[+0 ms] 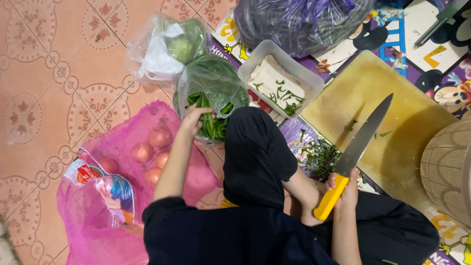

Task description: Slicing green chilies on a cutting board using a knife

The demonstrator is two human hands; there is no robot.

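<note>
Floor: tiled floor [44, 73] on the left, a printed play mat [431, 54] on the right; the person sits cross-legged between them, and there is no desk.
Cutting board: yellow-green board [392, 127] lies on the mat at right, bare but for a few green scraps.
Pink net sack: sack [98, 206] at near left holds onions [152, 147], just beside the person's left arm.
Dark bag: purple-grey bag [299, 19] sits at the far edge, contents unclear.
Clear bags: one with pale round vegetables [184, 41] at far left; nearer, the bag of green beans [212, 95], open toward the person.
White tub: tub [279, 78] between the bean bag and the board, with pale pieces and cut greens inside.
Trimmings: small heap of green offcuts [319, 157] by the board's near-left corner.
Knife: large knife [358, 147] with a yellow handle, blade angled up and right over the board.
Right hand: right hand [346, 189] has its fingers wrapped tight round the handle.
Left hand: left hand [194, 120] is at the bag's mouth, fingers curled down onto a bunch of beans.
Doing it well: judged from this, a modest, aligned bunch is best, with the blade kept resting away from the knee while the other hand reaches.
</note>
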